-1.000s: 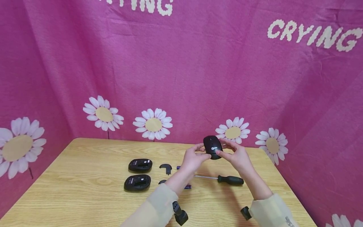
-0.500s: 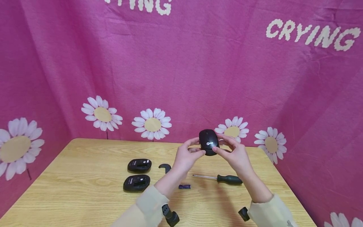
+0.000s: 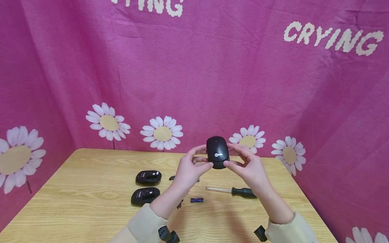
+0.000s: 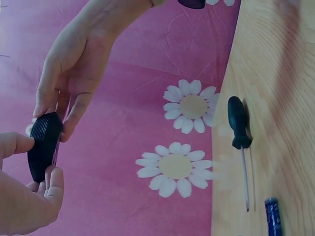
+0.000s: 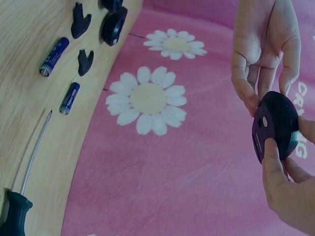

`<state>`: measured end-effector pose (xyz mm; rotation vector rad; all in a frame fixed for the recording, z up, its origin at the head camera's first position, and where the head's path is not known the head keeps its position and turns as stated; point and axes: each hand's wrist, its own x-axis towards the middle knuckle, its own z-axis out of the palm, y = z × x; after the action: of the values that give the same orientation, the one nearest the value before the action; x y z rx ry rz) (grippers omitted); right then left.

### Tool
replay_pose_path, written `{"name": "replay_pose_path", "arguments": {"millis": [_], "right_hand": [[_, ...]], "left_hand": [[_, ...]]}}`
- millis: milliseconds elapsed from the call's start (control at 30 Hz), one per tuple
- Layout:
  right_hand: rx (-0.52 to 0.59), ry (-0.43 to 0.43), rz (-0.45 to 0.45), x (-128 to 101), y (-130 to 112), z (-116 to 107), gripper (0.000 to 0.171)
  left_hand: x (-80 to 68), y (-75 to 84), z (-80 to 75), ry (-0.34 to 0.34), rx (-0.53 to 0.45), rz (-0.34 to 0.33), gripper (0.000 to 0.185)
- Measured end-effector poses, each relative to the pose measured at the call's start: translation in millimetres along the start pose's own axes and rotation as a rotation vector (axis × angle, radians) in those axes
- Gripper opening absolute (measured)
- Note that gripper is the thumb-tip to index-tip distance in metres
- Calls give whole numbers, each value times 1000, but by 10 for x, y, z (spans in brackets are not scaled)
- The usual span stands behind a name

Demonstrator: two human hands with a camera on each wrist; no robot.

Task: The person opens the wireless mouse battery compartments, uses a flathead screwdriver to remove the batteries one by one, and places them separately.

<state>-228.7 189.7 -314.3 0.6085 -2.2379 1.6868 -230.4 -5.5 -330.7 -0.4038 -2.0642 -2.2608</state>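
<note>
Two hands (image 3: 191, 170) (image 3: 250, 168) hold a black mouse (image 3: 217, 152) above the table (image 3: 91, 209).

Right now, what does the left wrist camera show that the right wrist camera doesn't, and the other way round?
Only the left wrist view shows the mouse's ribbed side edge and the screwdriver's whole handle. Only the right wrist view shows the mouse's underside, two batteries and two small black covers on the table. Both show the left hand and right hand holding the mouse in the air, plus the screwdriver.
</note>
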Motion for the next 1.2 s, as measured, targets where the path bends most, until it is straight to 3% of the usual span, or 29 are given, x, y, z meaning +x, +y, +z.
{"name": "replay_pose_path", "arguments": {"millis": [300, 600, 867, 1200], "right_hand": [[16, -12, -77, -116, -74, 109, 55], [34, -28, -161, -242, -70, 231, 55], [138, -77, -244, -341, -58, 324, 56], [156, -131, -194, -477, 32, 401, 56]], "left_hand": [[-165, 88, -145, -46, 84, 77, 54], [-336, 82, -265, -42, 141, 79, 55], [-478, 110, -353, -58, 121, 53, 55], [-640, 51, -455, -55, 127, 38, 54]]}}
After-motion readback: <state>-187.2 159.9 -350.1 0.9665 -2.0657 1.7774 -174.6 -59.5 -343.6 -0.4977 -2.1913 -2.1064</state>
